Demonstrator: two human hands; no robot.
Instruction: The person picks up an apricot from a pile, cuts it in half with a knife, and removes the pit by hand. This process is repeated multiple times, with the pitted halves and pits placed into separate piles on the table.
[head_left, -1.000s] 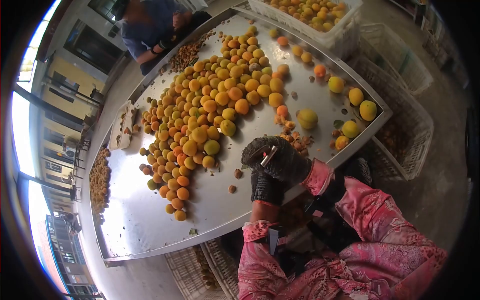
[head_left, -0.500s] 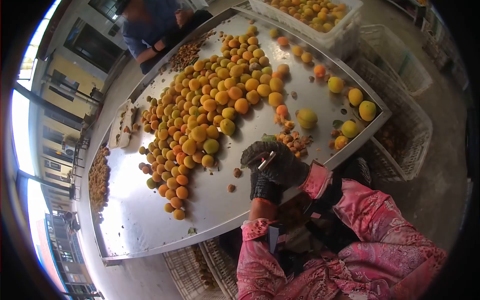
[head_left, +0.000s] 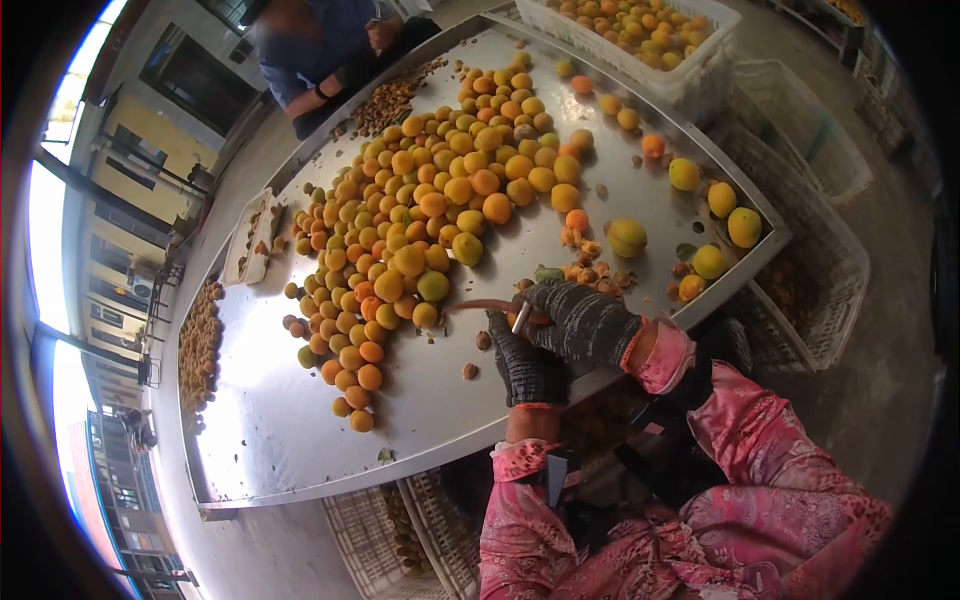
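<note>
Both hands wear dark knit gloves and meet over the near edge of the metal table point(head_left: 430, 440). My right hand point(head_left: 590, 320) is closed on a small knife point(head_left: 482, 303), a slim curved reddish-brown tool with a short shiny metal part. Just under it, my left hand point(head_left: 528, 368) is held upright with curled fingers touching the tool; whatever it holds is hidden. A large heap of apricots point(head_left: 420, 205), orange to yellow-green, spreads beyond the hands. Split apricot pieces and pits point(head_left: 600, 275) lie just past my right hand. Two loose pits point(head_left: 470, 371) rest left of my left hand.
Larger yellow fruits point(head_left: 627, 238) are scattered toward the table's right corner. A white crate of apricots point(head_left: 640, 60) stands at the far edge. Crates point(head_left: 840, 310) sit on the floor at right. A pit pile point(head_left: 200, 345) and white tray point(head_left: 250, 240) are at left; a person point(head_left: 310, 60) is opposite.
My right hand has shifted right and opened a little away from my left hand. The reddish-brown part of the tool now shows, pointing left. The view has moved slightly.
</note>
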